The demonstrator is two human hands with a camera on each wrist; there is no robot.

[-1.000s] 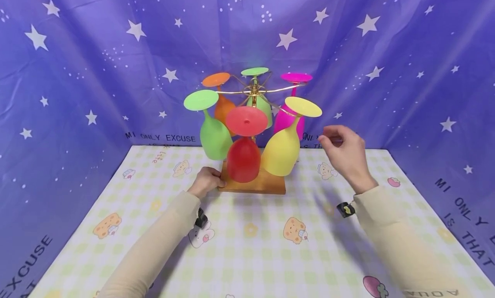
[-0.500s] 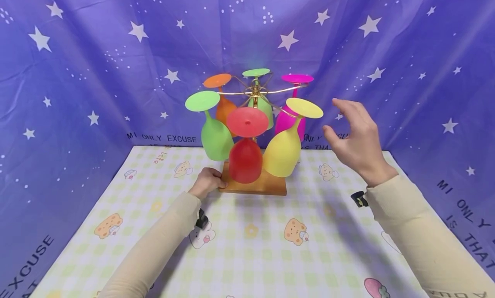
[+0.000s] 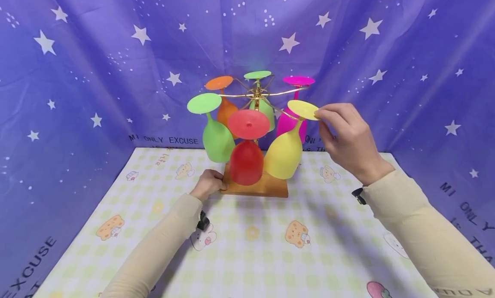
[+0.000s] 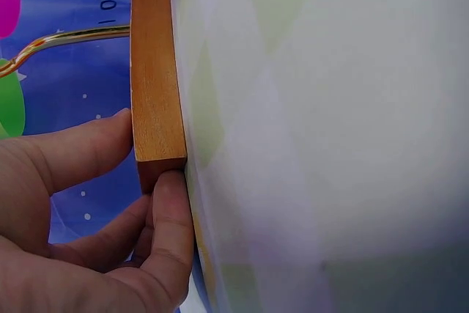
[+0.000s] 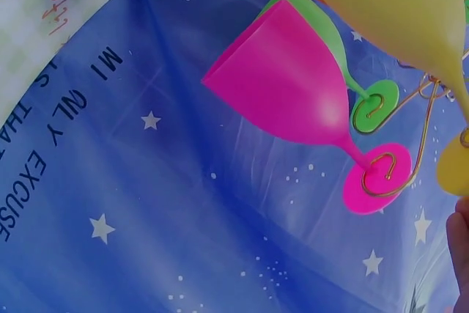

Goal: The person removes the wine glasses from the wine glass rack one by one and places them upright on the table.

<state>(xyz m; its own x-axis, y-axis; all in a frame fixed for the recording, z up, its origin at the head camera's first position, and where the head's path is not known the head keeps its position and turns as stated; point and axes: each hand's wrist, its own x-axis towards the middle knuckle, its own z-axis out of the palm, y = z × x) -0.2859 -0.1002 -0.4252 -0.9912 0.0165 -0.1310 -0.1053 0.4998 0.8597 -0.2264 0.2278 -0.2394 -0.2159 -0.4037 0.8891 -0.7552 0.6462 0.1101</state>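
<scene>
a purple-blue star-print curtain (image 3: 232,23) stands behind, from 9 o'clock thru 12 to 3. the checked cartoon-print tablecloth (image 3: 247,259) lies before it. toward its 12 o'clock edge is the gold wire goblet rack (image 3: 286,92) w/ a wooden base (image 3: 259,189). six goblets hang upside down abt the hub: red goblet (image 3: 246,165) at 6, yellow goblet (image 3: 283,158) at 4, magenta goblet (image 3: 287,123) at 2, rear green goblet (image 3: 267,105) at 12, orange goblet (image 3: 227,111) at 10, front green goblet (image 3: 218,139) at 8.

left hand (image 3: 209,184) grips the base's 9 o'clock end, thumb against fingers, narrow as the board. right hand (image 3: 349,139) is at the yellow goblet: fingertips narrow, seem to pinch its foot at the 3-4 o'clock rim; thumb contact below isn't clear.

yellow goblet looks like thin plastic: prob. light, rather stiff, a bit slippery, not so fragile. best hold imo is foot rim or stem; rack's wire runs close under the foot. rack could tip or turn if pulled, so the grip on base should help.

edges: magenta bowl is just behind, red bowl at 9 o'clock of yellow, touching or not i can't tell. most room for moving is btwn 3 and 5.
</scene>
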